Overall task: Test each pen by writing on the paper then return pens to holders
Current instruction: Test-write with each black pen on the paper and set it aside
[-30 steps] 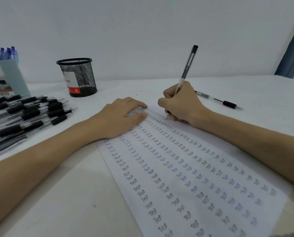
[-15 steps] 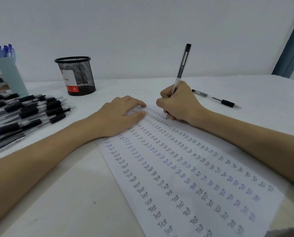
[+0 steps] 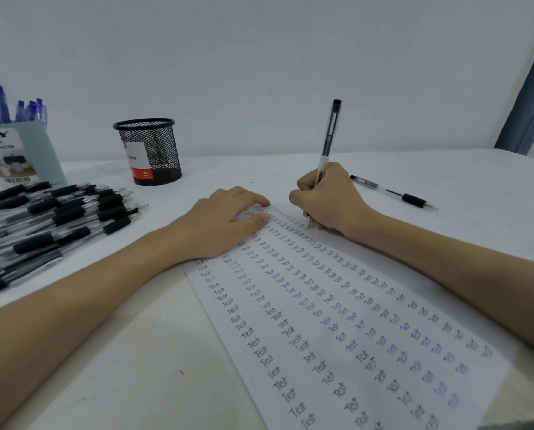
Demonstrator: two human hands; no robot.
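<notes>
On the table (image 3: pixel 135 352), the pen (image 3: pixel 327 144) now stands seemingly straighter.

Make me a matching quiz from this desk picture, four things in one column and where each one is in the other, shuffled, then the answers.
Things:
1. mesh pen cup
2. pile of black pens
3. single loose pen
4. pen with black cap

Places:
A. gripped in the right hand, tip on the paper
B. lying alone, right of the right hand
C. heaped at the left of the table
D. standing behind the left hand

Pairs: 1-D, 2-C, 3-B, 4-A
</notes>
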